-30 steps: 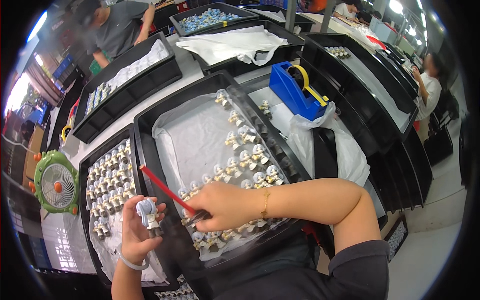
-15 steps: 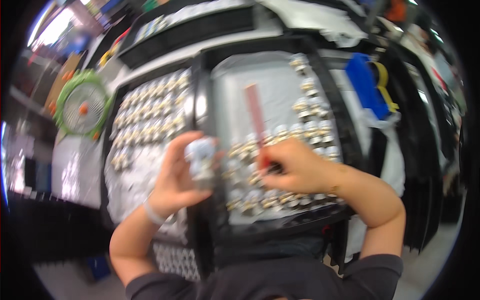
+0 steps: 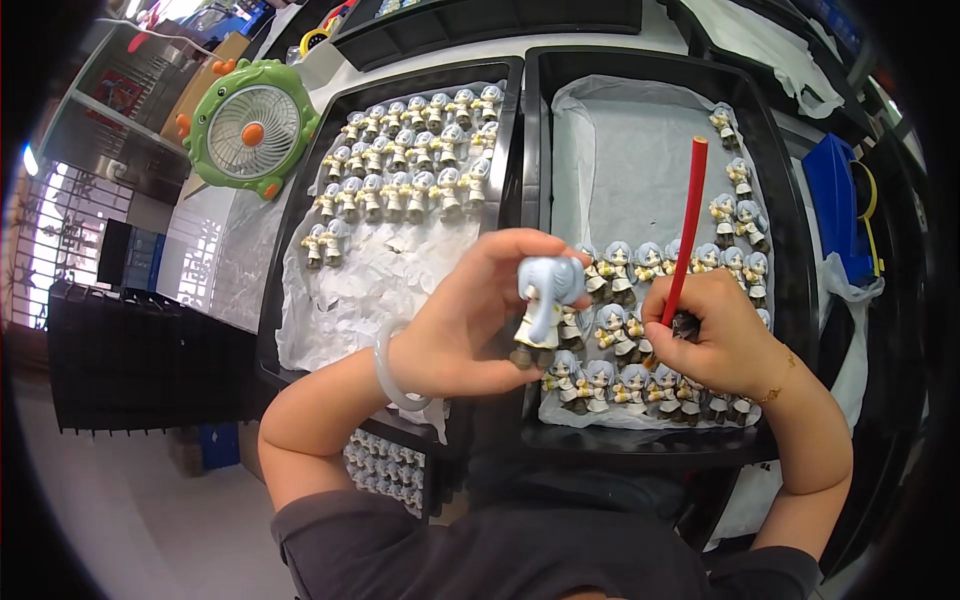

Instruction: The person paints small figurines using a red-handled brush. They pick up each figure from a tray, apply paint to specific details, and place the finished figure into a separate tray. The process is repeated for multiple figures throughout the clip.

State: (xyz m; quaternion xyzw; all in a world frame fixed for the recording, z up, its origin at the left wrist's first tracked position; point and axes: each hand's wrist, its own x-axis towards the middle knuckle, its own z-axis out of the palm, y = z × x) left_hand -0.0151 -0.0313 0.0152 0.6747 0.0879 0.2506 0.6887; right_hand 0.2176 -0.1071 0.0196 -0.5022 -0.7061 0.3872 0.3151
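Observation:
My left hand (image 3: 465,315) holds a small figurine (image 3: 541,308) upright between thumb and fingers, over the near left part of the right tray. The figurine has long pale-blue hair, a white outfit and dark boots; its back and side face me. In my right hand (image 3: 715,325) is a slim red-handled paintbrush (image 3: 690,225), gripped like a pen with the handle pointing up and away. The fingers mostly hide its lower end. Below both hands, rows of similar figurines (image 3: 632,385) stand in the right tray (image 3: 535,150), which is lined with pale sheeting.
To the left, another black tray (image 3: 275,260) carries rows of figurines (image 3: 395,195) on crumpled white lining. A green fan (image 3: 250,128) stands beyond its left side. Right of the trays are a blue holder (image 3: 838,210) and a plastic bag (image 3: 845,280). Another black tray (image 3: 480,38) lies at the back.
The view has shifted, so trays and fan sit differently in the picture. The figurine stays in my left hand and the paintbrush in my right; the two hands appear closer together.

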